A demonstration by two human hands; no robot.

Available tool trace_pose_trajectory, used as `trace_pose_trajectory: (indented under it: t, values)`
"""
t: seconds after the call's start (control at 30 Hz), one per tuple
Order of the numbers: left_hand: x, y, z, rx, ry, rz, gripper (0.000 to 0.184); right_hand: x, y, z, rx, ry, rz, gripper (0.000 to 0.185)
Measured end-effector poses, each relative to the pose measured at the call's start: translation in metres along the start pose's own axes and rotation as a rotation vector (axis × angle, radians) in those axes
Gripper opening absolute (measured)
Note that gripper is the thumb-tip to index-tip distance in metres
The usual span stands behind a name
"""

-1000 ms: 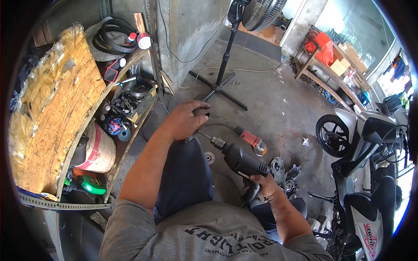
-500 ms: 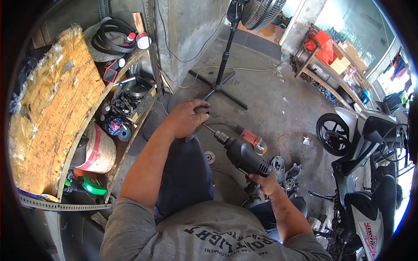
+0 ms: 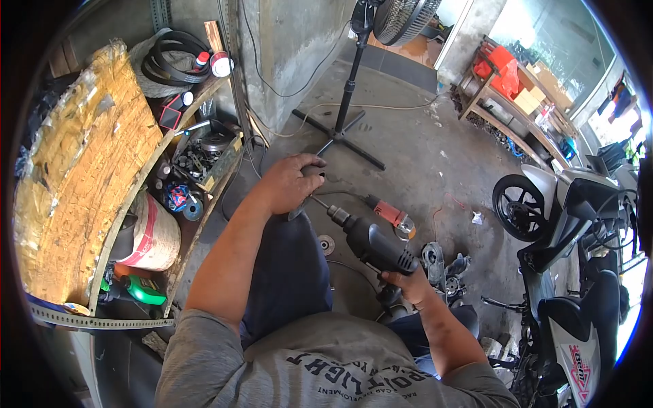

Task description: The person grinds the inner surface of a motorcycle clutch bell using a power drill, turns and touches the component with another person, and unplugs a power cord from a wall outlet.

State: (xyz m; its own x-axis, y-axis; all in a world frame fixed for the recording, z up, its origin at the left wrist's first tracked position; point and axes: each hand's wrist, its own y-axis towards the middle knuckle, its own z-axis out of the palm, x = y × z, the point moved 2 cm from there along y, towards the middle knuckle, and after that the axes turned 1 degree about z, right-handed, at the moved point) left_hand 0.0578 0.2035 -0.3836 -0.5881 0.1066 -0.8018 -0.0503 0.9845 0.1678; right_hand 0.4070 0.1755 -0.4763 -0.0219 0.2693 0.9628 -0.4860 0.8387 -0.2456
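My right hand (image 3: 408,284) is wrapped round the handle of a black power drill (image 3: 379,246). A thin bit runs from its chuck (image 3: 336,214) up and left toward my left hand (image 3: 294,183). That hand is closed round a greyish metal piece (image 3: 296,212) above my left knee, with most of the piece hidden under the palm and fingers. The bit's tip is close beside the piece; I cannot tell whether it touches.
A red angle grinder (image 3: 389,212), a round disc (image 3: 327,244) and metal engine parts (image 3: 435,262) lie on the floor. A stand fan (image 3: 345,102) is ahead, a cluttered shelf (image 3: 102,170) at left, a motorcycle (image 3: 571,272) at right.
The drill and my right hand have shifted slightly to the left, toward my left hand. My left hand keeps its grip on the metal piece, nearly still.
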Motion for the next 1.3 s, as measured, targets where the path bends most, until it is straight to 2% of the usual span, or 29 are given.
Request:
trace_pose_trajectory:
  t: [0.1, 0.27, 0.47, 0.63, 0.8, 0.93, 1.13, 1.27, 1.3]
  values:
    - [0.007, 0.001, 0.000, -0.020, 0.053, 0.074, 0.035, -0.007, 0.002, 0.001, 0.026, 0.106, 0.021, 0.036]
    - [0.002, -0.001, -0.004, 0.030, 0.038, -0.023, 0.035, -0.023, 0.003, -0.002, 0.092, 0.164, 0.039, 0.036]
    - [0.001, -0.004, -0.006, -0.029, 0.032, 0.018, 0.034, -0.021, 0.005, -0.005, 0.181, 0.254, 0.167, 0.037]
    - [0.006, -0.005, -0.009, 0.039, -0.101, -0.115, 0.038, -0.017, 0.005, 0.000, 0.154, 0.275, 0.156, 0.037]
    - [0.013, -0.009, -0.007, 0.041, -0.140, -0.098, 0.042, -0.015, 0.005, -0.013, 0.075, 0.195, 0.120, 0.043]
    - [0.021, -0.021, -0.007, -0.050, -0.248, 0.082, 0.048, -0.020, 0.004, -0.003, 0.121, 0.079, 0.015, 0.033]
    - [0.011, -0.015, -0.014, -0.026, -0.156, 0.086, 0.048, -0.008, 0.006, -0.005, 0.100, -0.009, -0.021, 0.034]
    - [-0.025, -0.014, -0.027, 0.136, -0.071, -0.351, 0.045, -0.019, 0.005, -0.007, 0.206, -0.010, -0.014, 0.036]
    - [-0.022, -0.014, -0.027, 0.134, -0.069, -0.355, 0.045, -0.019, 0.005, -0.006, 0.210, -0.007, -0.012, 0.036]
